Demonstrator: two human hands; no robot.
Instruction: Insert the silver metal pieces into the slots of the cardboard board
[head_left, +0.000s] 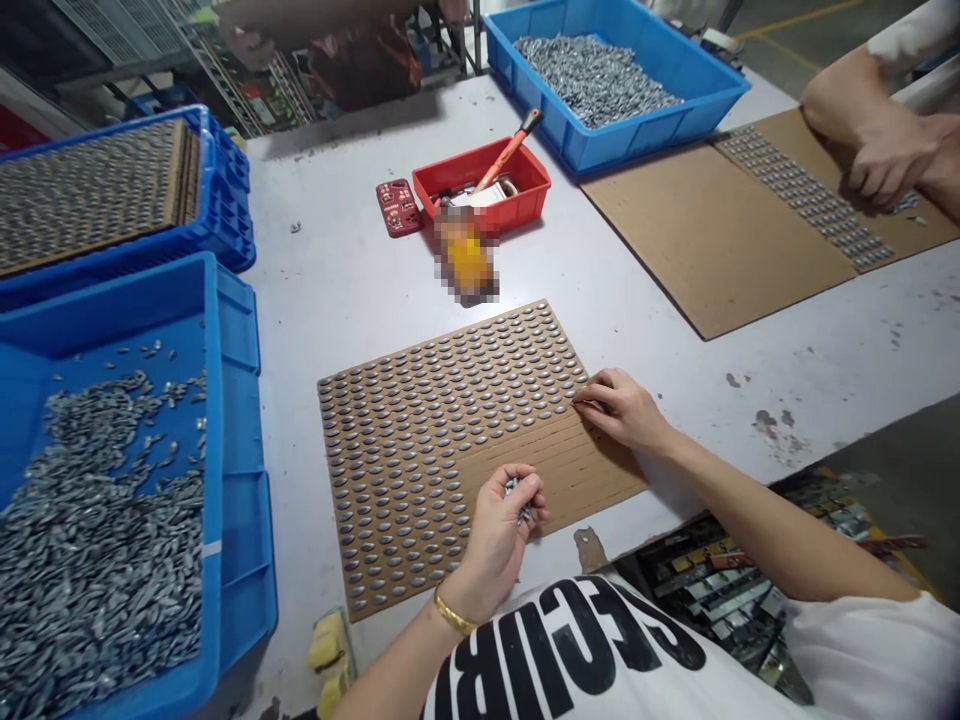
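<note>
Hands apart over a cardboard sheet (581,480) on the counter (315,260).
The left hand (491,545) curls around a clump of grey oval metal pieces (516,497); the right hand (622,408) rests its fingertips at the end of the neat rows (450,400), any grip unclear.

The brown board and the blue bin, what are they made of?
The brown board looks like cardboard: its surface is dull and papery, with no shine. The blue bin looks like moulded plastic: it has one even, bright colour and ribbed walls with a slight gloss, though a picture can't prove that.
</note>
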